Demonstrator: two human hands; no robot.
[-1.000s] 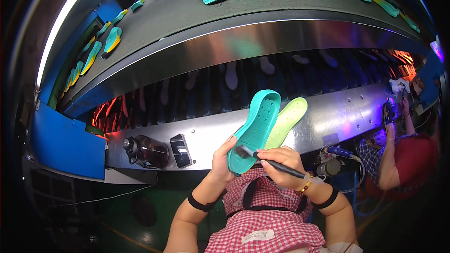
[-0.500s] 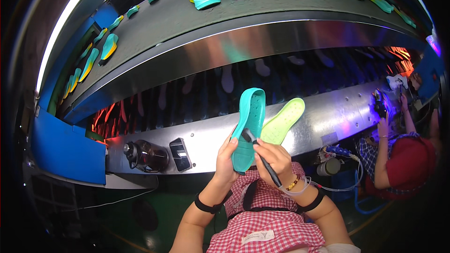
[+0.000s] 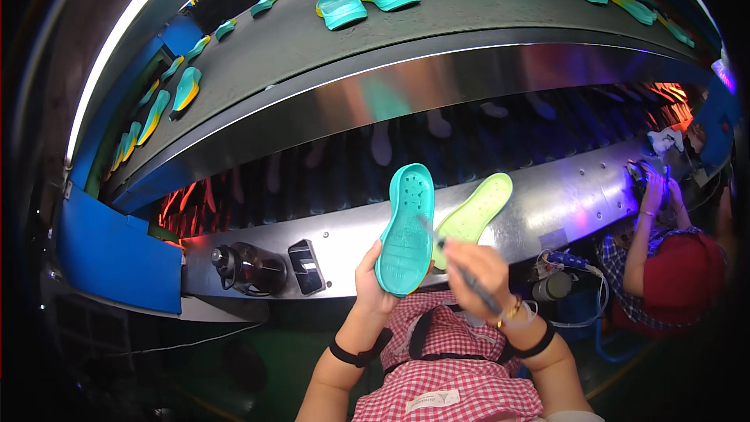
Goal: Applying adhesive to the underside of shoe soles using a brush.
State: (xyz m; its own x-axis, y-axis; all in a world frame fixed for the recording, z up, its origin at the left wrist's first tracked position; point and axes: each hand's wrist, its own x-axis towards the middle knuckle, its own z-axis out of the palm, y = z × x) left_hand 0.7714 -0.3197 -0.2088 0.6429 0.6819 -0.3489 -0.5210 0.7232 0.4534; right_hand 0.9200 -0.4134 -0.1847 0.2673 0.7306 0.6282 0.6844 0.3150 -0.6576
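My left hand (image 3: pixel 373 283) is closed around the heel end of a teal shoe sole (image 3: pixel 406 227), its hollow inner side facing up and its toe pointing away. In my right hand (image 3: pixel 486 267) is a black-handled brush (image 3: pixel 480 291), gripped like a pen and blurred by motion. The brush's tip points toward the sole's right edge; whether it touches cannot be made out. A lime-green sole or insole (image 3: pixel 478 207) lies on the metal ledge (image 3: pixel 539 203), just right of the teal one.
A dark bottle (image 3: pixel 250 268) and a phone (image 3: pixel 305 267) stand on the ledge at left. Beyond runs a conveyor belt (image 3: pixel 469 19) carrying several teal-yellow soles (image 3: pixel 341 8). At right, a person in a red cap (image 3: pixel 686 277) works; a small round container (image 3: pixel 552 285) and tubing are nearer.
My right hand has drawn the brush back to the right, out of the sole's middle. My left hand has turned the sole flatter and brought it slightly nearer.
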